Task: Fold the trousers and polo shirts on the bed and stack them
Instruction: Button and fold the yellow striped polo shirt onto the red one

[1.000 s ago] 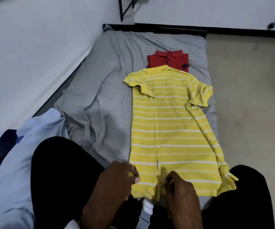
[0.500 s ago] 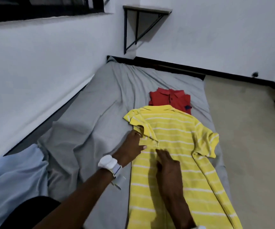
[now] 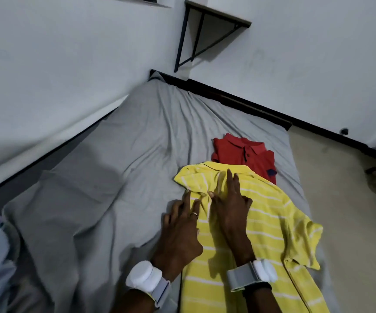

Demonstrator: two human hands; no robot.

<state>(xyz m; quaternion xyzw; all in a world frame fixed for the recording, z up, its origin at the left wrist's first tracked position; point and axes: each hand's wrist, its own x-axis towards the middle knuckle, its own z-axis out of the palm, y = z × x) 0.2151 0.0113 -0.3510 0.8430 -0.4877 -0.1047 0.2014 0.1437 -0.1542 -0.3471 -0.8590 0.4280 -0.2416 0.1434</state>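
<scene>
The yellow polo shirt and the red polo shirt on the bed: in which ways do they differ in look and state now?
The yellow polo shirt has white stripes; the red polo shirt has none. The yellow one lies stretched out, the red one folded compact. The left hand and right hand touch the yellow one; none touches the red. Both have collars and lie on the bed.

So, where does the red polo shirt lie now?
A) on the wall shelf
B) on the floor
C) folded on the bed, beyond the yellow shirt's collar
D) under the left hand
C: the red polo shirt lies folded on the bed, just past the collar of the yellow shirt.
</scene>
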